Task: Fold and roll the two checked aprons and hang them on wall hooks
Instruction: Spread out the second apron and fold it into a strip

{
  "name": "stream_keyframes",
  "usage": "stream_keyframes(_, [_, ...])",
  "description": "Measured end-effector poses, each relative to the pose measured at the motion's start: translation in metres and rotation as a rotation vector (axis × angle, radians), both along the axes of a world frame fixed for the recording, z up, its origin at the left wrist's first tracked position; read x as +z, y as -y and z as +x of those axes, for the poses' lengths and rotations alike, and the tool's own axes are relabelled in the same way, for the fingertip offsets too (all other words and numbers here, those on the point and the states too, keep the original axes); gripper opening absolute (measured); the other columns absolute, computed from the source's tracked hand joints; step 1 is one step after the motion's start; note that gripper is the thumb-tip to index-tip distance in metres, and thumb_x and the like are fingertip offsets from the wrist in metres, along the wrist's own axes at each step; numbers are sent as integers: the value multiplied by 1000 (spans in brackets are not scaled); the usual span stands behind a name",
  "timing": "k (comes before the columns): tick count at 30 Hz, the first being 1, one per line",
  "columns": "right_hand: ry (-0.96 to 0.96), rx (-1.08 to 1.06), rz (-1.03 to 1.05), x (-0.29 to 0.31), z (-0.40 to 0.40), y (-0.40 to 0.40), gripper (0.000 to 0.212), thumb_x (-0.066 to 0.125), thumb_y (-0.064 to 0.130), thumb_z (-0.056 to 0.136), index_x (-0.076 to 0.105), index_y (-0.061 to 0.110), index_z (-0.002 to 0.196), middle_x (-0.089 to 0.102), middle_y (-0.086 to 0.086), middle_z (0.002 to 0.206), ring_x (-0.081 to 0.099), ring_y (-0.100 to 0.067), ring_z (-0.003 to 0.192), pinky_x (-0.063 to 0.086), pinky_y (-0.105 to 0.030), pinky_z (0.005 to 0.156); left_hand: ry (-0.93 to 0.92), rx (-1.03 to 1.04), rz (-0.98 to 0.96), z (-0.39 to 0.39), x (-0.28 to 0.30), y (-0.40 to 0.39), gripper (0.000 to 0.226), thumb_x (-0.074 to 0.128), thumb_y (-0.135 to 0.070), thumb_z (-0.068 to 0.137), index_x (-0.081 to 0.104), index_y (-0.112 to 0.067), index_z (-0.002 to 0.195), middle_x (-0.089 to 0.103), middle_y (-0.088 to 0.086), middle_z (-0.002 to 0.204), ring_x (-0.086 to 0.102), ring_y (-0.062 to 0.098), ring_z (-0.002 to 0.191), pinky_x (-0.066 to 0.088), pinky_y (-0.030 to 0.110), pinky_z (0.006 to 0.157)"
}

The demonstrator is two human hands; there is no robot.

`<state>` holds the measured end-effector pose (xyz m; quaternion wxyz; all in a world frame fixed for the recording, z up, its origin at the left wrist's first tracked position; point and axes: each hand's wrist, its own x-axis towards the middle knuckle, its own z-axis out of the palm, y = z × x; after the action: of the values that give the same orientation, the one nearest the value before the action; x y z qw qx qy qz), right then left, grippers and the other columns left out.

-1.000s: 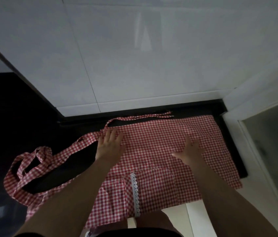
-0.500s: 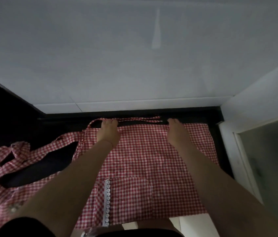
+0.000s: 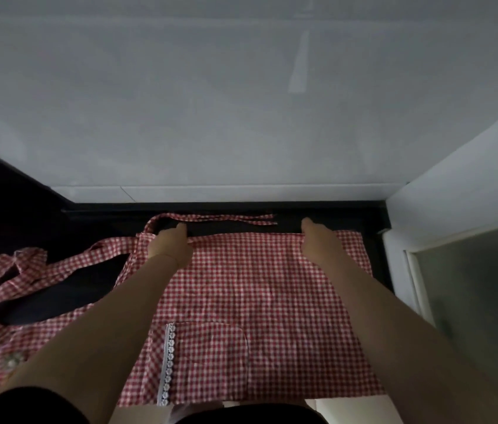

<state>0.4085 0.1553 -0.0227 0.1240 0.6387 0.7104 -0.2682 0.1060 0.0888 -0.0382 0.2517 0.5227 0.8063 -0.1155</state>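
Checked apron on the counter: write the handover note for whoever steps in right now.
Left hand and right hand both reach to the far edge of the red checked apron, fingers curled at it; a firm grip cannot be confirmed.
The apron lies spread flat on the dark counter, pocket up, straps trailing left.
Done: spread flat.
Left: fold, roll, hang. Second apron and hooks not in view.

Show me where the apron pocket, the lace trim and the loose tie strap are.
apron pocket (image 3: 211, 359): head view, middle of the checked patch.
lace trim (image 3: 169, 362): head view, midway down the white strip.
tie strap (image 3: 229, 217): head view, the strip's middle, beyond the apron's far edge.
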Motion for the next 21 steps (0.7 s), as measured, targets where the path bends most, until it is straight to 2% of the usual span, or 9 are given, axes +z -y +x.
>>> stream_keyframes(2, [114, -39, -109, 9, 4, -1, 33, 51, 19, 98, 51, 7, 129, 59, -14, 124, 59, -27, 109, 48, -39, 97, -26, 26, -54, -9, 5, 1, 32, 48, -24, 94, 56, -10, 123, 61, 13, 122, 57, 31, 112, 50, 43, 93])
stream_keyframes(3, [141, -65, -109, 14, 3, 1, 33, 50, 18, 99, 53, 6, 129, 57, -15, 128, 57, -28, 113, 46, -38, 100, -20, 26, -51, -13, 9, 1, 31, 47, -23, 95, 60, -8, 119, 61, 14, 121, 58, 31, 112, 50, 43, 94])
stream_keyframes(5, [82, -118, 68, 20, 0, 4, 27, 43, 11, 100, 55, 1, 122, 57, -19, 125, 57, -31, 110, 44, -36, 93, -32, 19, 43, -17, 17, -3, 29, 45, -17, 95, 65, -5, 112, 64, 17, 116, 60, 34, 108, 50, 43, 94])
stream_keyframes(9, [-139, -283, 409, 36, -5, 20, 27, 40, 0, 96, 51, -2, 121, 50, -22, 124, 53, -37, 109, 40, -39, 92, -46, -77, 505, -22, 32, -5, 19, 50, -3, 86, 64, 7, 95, 62, 31, 100, 55, 45, 103, 44, 50, 91])
stream_keyframes(11, [-204, -349, 491, 43, -6, 29, 31, 44, -3, 93, 52, -2, 122, 49, -23, 126, 52, -38, 111, 39, -40, 95, -25, -97, 708, -18, 37, 4, 17, 52, -6, 81, 62, 8, 86, 59, 31, 97, 52, 46, 103, 45, 52, 89])
stream_keyframes(13, [-240, -430, 534, 48, -8, 50, 29, 46, 1, 93, 52, -1, 122, 50, -22, 125, 53, -36, 110, 42, -41, 95, 19, -104, 825, -10, 41, 28, 20, 50, -10, 79, 62, 5, 83, 59, 27, 94, 53, 44, 98, 47, 51, 84])
stream_keyframes(15, [-252, -521, 536, 44, -7, 71, 30, 46, 7, 96, 50, 0, 125, 50, -21, 127, 53, -35, 113, 45, -42, 100, 54, -101, 854, 4, 40, 55, 17, 53, -8, 76, 62, 3, 86, 59, 23, 88, 53, 41, 91, 48, 50, 79])
stream_keyframes(17, [-247, -571, 523, 39, -4, 95, 36, 44, 12, 98, 47, -3, 130, 46, -23, 134, 49, -37, 120, 42, -45, 104, 88, -91, 798, 19, 33, 89, 17, 61, -3, 75, 62, 1, 91, 59, 21, 92, 53, 40, 93, 48, 50, 81])
stream_keyframes(21, [-188, -659, 466, 28, 7, 132, 38, 40, 24, 98, 49, -3, 124, 48, -20, 130, 53, -35, 111, 44, -41, 90, 101, -112, 664, 41, 10, 151, 17, 70, -5, 73, 59, -3, 84, 58, 16, 88, 55, 35, 86, 49, 46, 73])
